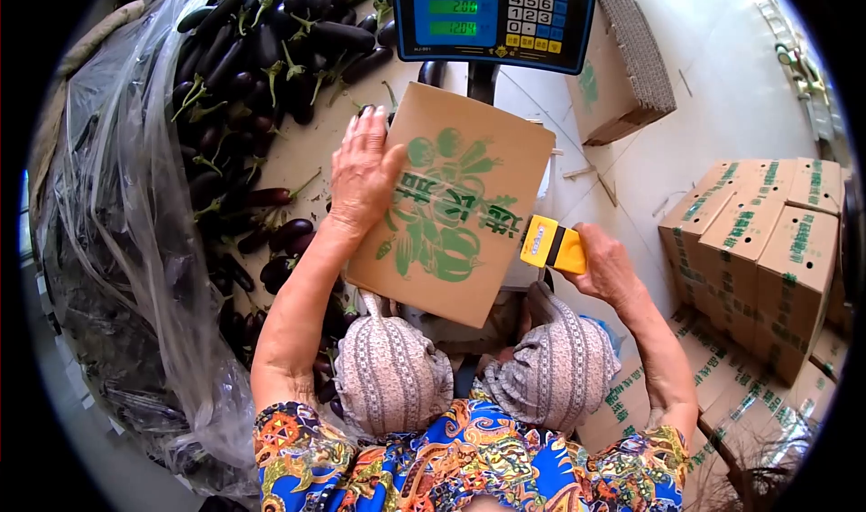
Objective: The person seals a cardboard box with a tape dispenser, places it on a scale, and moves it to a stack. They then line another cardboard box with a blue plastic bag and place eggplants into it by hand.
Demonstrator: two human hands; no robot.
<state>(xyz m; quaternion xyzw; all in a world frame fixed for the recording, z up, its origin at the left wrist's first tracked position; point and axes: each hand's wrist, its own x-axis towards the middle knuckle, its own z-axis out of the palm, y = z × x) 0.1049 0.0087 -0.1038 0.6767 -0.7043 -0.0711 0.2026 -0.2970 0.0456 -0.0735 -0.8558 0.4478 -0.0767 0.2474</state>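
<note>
A closed cardboard box (505, 165) printed with green vegetables and lettering lies tilted in front of me, below the scale's display. My left hand (363, 174) rests flat along its left edge, fingers stretched out and the thumb at the top face. At the box's lower right, my right hand (606, 264) is closed around a yellow tape dispenser (552, 245) with a black band. The dispenser's front end is close to the box's right edge; whether it touches cannot be made out. My knees lie just below the box.
A large heap of eggplants (262, 70) spreads on the left beside clear plastic sheeting (135, 241). The scale display (494, 16) stands at the top. Folded cardboard (627, 61) leans behind it. Stacked printed boxes (758, 250) stand at right, with more cardboard (731, 372) on the floor.
</note>
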